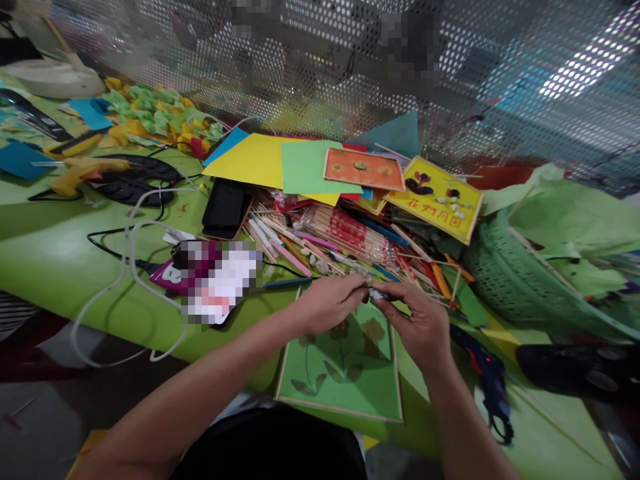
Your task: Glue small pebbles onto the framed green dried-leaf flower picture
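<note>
As I look down through the head view, my right hand [417,323] pinches a small greyish object [378,294] between thumb and fingers, near the upper edge of a green framed panel [345,387] on the surface [50,247]; my left hand [333,303] bunches its fingertips beside it, whether gripping I cannot tell

we see a perforated screen [320,63] behind the green table [55,233], bright light [593,50] showing through it. below the table lies grey floor [47,437].
</note>
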`<state>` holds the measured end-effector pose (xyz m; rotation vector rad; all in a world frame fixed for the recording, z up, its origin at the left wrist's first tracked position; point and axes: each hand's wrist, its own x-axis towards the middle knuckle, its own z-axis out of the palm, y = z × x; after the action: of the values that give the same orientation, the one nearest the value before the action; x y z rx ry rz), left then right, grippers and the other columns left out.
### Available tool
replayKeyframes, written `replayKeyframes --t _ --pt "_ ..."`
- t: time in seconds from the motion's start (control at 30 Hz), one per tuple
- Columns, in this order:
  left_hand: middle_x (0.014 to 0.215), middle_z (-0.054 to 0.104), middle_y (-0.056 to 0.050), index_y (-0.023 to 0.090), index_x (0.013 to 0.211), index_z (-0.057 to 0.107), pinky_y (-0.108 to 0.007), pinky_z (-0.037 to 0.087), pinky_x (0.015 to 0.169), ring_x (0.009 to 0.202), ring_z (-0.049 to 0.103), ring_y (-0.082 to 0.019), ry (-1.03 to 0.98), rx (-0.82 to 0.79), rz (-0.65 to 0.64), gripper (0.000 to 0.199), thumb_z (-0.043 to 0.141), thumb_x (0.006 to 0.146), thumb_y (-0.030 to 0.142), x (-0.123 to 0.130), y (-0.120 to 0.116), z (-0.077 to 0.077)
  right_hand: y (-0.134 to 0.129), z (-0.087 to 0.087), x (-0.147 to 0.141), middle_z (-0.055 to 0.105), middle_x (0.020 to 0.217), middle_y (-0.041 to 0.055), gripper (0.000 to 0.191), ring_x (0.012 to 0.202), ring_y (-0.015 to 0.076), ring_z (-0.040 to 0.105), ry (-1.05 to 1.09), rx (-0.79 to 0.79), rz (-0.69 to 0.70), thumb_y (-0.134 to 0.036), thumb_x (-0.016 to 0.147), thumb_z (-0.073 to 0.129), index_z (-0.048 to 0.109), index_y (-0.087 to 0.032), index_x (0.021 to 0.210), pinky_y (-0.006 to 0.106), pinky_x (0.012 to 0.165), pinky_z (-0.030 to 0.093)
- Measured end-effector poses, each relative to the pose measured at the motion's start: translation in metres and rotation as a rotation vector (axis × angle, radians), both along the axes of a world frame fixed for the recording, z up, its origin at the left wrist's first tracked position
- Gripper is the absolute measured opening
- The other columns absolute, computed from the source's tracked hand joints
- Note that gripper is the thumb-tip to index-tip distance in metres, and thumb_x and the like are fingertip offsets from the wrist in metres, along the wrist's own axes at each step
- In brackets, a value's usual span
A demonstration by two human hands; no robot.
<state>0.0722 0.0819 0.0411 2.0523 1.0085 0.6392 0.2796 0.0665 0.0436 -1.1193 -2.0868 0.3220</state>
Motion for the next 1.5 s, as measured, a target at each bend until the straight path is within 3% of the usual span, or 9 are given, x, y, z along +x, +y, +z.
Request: replayKeyframes --t 0.27,0.63,1.03,1.3,1.5 --pt "0.088 0.061 -0.002 0.020 0.090 0.053 -0.026 0.043 0.073 0.082 0.057 -0.016 -0.045 -0.033 0.010 0.022 0.039 0.100 0.032 0.0020 0.0013 -0.0014 -0.0019 -0.0012 -0.0008 0.076 0.098 0.0034 0.020 0.088 0.0194 0.072 -0.047 0.053 0.016 -0.024 0.091 0.066 0.071 -0.027 0.110 0.033 0.079 0.058" --pt "0.084 0.063 -0.003 0.021 0.092 0.052 -0.028 0.040 0.070 0.079 0.061 -0.019 0.177 0.137 0.059 0.027 0.030 0.102 0.032 0.0053 -0.0006 -0.0051 -0.0001 -0.0029 -0.0029 0.077 0.095 0.0028 0.020 0.086 0.0187 0.073 -0.040 0.075 0.015 -0.023 0.089 0.067 0.072 -0.026 0.108 0.032 0.078 0.059" --pt "0.090 0.061 -0.002 0.021 0.091 0.051 -0.027 0.042 0.075 0.084 0.058 -0.017 -0.049 -0.024 0.010 0.022 0.036 0.100 0.034 0.0005 0.0020 -0.0045 -0.0003 -0.0019 -0.0033 0.075 0.096 0.0029 0.023 0.085 0.0179 0.071 -0.018 0.076 0.024 -0.020 0.089 0.068 0.071 -0.026 0.111 0.032 0.078 0.058" --pt "0.084 0.061 -0.003 0.021 0.092 0.049 -0.029 0.040 0.070 0.079 0.058 -0.019 0.148 0.079 0.053 0.023 0.031 0.101 0.031 0.0039 0.0002 -0.0037 0.0000 -0.0055 -0.0018 0.075 0.097 0.0024 0.026 0.086 0.0166 0.070 -0.015 0.082 0.040 -0.016 0.088 0.069 0.071 -0.026 0.111 0.030 0.079 0.057" --pt "0.082 0.060 -0.003 0.021 0.090 0.047 -0.028 0.039 0.069 0.077 0.057 -0.019 0.142 0.090 0.058 0.024 0.028 0.101 0.030 0.0064 -0.0003 -0.0061 -0.0002 -0.0043 -0.0027 0.075 0.095 0.0023 0.024 0.086 0.0168 0.070 -0.008 0.100 0.042 -0.015 0.088 0.069 0.070 -0.025 0.110 0.029 0.080 0.057"
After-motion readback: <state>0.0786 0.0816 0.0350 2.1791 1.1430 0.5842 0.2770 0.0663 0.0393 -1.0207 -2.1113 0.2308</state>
